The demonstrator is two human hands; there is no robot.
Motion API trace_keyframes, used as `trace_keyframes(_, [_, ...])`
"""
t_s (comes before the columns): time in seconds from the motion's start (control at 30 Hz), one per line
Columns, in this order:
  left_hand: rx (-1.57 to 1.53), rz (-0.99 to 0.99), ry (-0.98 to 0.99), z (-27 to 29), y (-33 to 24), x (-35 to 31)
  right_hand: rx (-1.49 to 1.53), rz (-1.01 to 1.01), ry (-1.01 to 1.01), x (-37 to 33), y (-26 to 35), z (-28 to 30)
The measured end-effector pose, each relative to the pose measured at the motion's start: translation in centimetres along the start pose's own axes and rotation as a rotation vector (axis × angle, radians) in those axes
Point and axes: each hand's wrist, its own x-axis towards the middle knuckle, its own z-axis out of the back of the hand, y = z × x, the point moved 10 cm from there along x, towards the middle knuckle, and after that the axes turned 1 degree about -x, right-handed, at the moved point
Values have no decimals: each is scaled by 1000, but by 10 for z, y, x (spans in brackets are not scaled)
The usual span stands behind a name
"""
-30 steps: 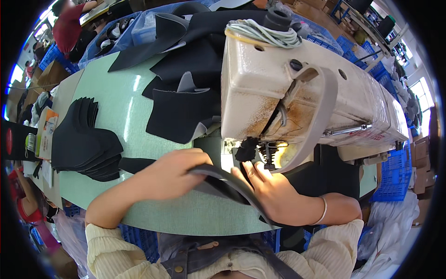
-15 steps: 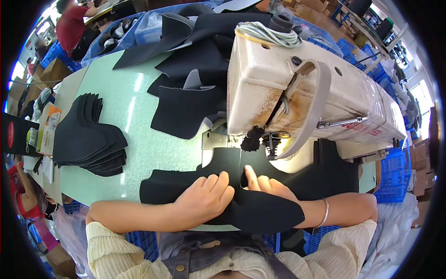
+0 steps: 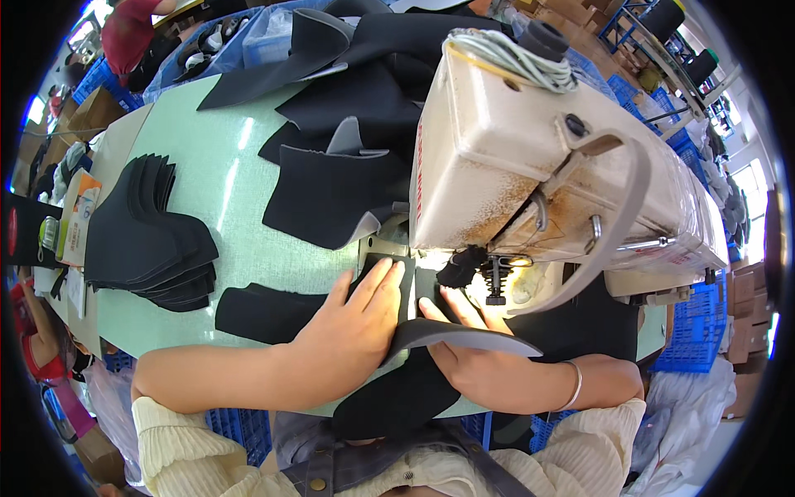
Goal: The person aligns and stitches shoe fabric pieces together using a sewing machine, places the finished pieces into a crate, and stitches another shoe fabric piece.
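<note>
My left hand (image 3: 352, 315) lies flat on a black, grey-backed fabric piece (image 3: 269, 313), fingers stretched out and pointing to the sewing machine (image 3: 489, 157). Just right of it, my right hand (image 3: 480, 364) has its fingers spread on the same work, close under the needle area. A curled flap of the fabric, grey side showing, passes over the back of the right hand. Between the hands a straight line runs through the cloth toward the machine. The needle itself is hidden behind a black fuzzy tuft (image 3: 462, 267) on the machine.
A fanned stack of black cut pieces (image 3: 153, 240) lies on the left of the pale green table (image 3: 240, 207). More black pieces (image 3: 331, 195) are heaped beyond the hands. Blue crates (image 3: 691, 323) stand at the right. A person in red (image 3: 128, 37) is at the far left.
Both hands have uncurled and flattened on the fabric, the left moving forward. The fabric's near part has folded up, showing its grey side. The machine appears shifted right in view.
</note>
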Motion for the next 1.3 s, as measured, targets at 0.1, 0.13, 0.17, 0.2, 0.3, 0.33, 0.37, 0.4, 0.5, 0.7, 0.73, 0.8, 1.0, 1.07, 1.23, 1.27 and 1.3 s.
trace_keyframes(0.1, [3, 81, -48, -12, -9, 0, 239, -149, -254, -5, -18, -2])
trace_keyframes(0.13, [-56, 82, -77, -10, -13, 0, 192, -93, -279, -7, -16, -7])
trace_keyframes(0.17, [-56, 79, -77, -10, -12, -2, 193, -96, -279, -8, -17, -15])
trace_keyframes(0.2, [-195, 74, -46, -11, -9, -6, 113, -88, -278, -8, -15, -21])
trace_keyframes(0.3, [-475, 83, -15, -8, 0, -5, 124, -110, -259, -10, -18, -17])
trace_keyframes(0.33, [-478, 76, -28, -9, 2, -5, 127, -98, -247, -10, -17, -19])
trace_keyframes(0.37, [-481, 70, -41, -9, 3, -6, 130, -86, -235, -9, -16, -19])
trace_keyframes(0.4, [-334, 38, 7, -13, -2, -7, 127, -85, -236, -7, -16, -16])
trace_keyframes(0.5, [-193, 69, 6, -17, -7, -6, 133, -82, -189, -6, -17, -14])
trace_keyframes(0.7, [-209, 89, -1, -22, -9, -4, 129, -48, -134, -4, -16, -22])
trace_keyframes(0.73, [-212, 87, 2, -24, -10, -3, 47, -6, -156, -5, -12, -29])
trace_keyframes(0.8, [-229, 86, 43, -33, -11, -3, -32, 35, -177, -6, -4, -45])
trace_keyframes(1.0, [-267, 149, -2, -29, -6, -2, 69, -63, -174, -4, -18, -26])
trace_keyframes(1.07, [-247, 147, -6, -30, -7, -2, -16, -31, -258, -5, -15, -25])
trace_keyframes(1.23, [-281, 153, -22, -33, -5, -3, -76, 0, -252, -3, -12, -31])
trace_keyframes(1.27, [-286, 144, -33, -32, -5, -2, -16, -22, -244, -2, -14, -30])
trace_keyframes(1.3, [-290, 134, -44, -30, -5, -2, -17, -21, -245, -3, -14, -28])
